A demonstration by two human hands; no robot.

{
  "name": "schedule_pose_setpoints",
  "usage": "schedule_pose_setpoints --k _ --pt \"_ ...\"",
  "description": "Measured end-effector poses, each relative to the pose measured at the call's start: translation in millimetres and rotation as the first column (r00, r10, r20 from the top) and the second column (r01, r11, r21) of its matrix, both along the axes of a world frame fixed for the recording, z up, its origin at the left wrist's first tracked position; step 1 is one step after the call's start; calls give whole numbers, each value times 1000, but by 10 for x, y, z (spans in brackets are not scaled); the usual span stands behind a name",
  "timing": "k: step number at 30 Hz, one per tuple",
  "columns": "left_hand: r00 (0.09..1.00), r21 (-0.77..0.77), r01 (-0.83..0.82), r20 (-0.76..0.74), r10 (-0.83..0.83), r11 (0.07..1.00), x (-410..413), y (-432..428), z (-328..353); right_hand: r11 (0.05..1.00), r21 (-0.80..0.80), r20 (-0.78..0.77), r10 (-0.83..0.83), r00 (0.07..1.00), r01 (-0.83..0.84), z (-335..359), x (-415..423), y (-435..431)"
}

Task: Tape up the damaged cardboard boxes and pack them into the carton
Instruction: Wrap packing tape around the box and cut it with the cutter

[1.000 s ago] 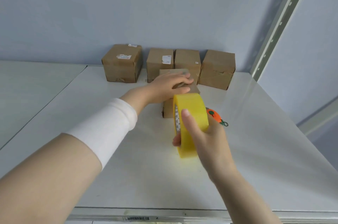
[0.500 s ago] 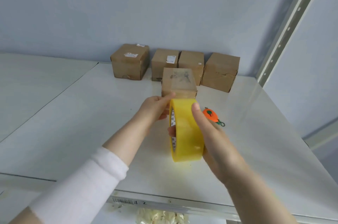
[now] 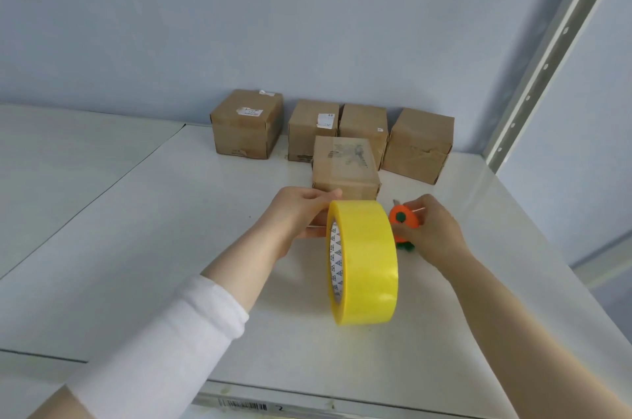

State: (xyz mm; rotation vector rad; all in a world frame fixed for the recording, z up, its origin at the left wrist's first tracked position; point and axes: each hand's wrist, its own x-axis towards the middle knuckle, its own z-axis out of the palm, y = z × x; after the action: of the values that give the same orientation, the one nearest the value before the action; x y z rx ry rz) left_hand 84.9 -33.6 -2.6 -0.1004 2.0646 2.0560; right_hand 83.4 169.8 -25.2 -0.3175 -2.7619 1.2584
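Observation:
A big yellow tape roll (image 3: 366, 261) stands on edge in the middle of the white shelf (image 3: 143, 247). My left hand (image 3: 301, 217) grips the roll at its upper left rim. To the right of the roll my right hand (image 3: 434, 230) curls round a small orange cutter (image 3: 403, 218) with green trim. Just behind the roll sits a small cardboard box (image 3: 345, 169) with clear tape on top. Several more cardboard boxes (image 3: 248, 126) line the back wall, some creased or torn.
A perforated metal upright (image 3: 550, 56) rises at the back right corner. The shelf's front edge (image 3: 246, 405) carries a barcode label. A second shelf panel (image 3: 61, 158) adjoins on the left.
My right hand let go of the tape roll and moved right to the orange cutter. My left hand took over holding the roll.

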Motion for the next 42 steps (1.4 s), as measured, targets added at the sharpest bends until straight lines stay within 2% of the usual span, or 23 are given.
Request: schedule_pose_setpoints --k 2,4,6,9,12,14,21,33,39,42 --pt "1000 9 11 -18 -11 1000 -2 -9 -14 983 -183 -161 6 987 -36 111 38 10" --pt "999 17 8 -31 -7 1000 7 -12 -29 956 -239 -321 88 943 -170 295 66 -23" --pt "999 30 2 -38 0 1000 18 -10 -36 945 -83 -415 257 873 -318 469 79 -100" --pt "999 59 -9 -44 12 998 34 -4 -61 885 249 -431 464 774 -393 613 60 -266" --pt "999 69 -23 -42 26 997 38 -5 -96 813 413 -432 572 697 -412 645 37 -375" --pt "999 78 -32 -36 35 996 29 -9 -115 770 465 -416 626 660 -438 650 16 -402" --pt "998 90 -39 -37 42 995 0 -2 -147 686 529 -310 704 639 -499 694 -84 -413" --pt "998 87 -40 -46 44 995 -9 12 -125 601 610 -218 754 620 -517 713 -108 -391" --pt "998 81 -52 -42 56 995 -5 16 -130 633 631 -162 673 722 -448 750 -20 -99" --pt "998 74 -54 -40 57 996 4 23 -118 766 502 -270 580 769 -401 786 -39 -59"
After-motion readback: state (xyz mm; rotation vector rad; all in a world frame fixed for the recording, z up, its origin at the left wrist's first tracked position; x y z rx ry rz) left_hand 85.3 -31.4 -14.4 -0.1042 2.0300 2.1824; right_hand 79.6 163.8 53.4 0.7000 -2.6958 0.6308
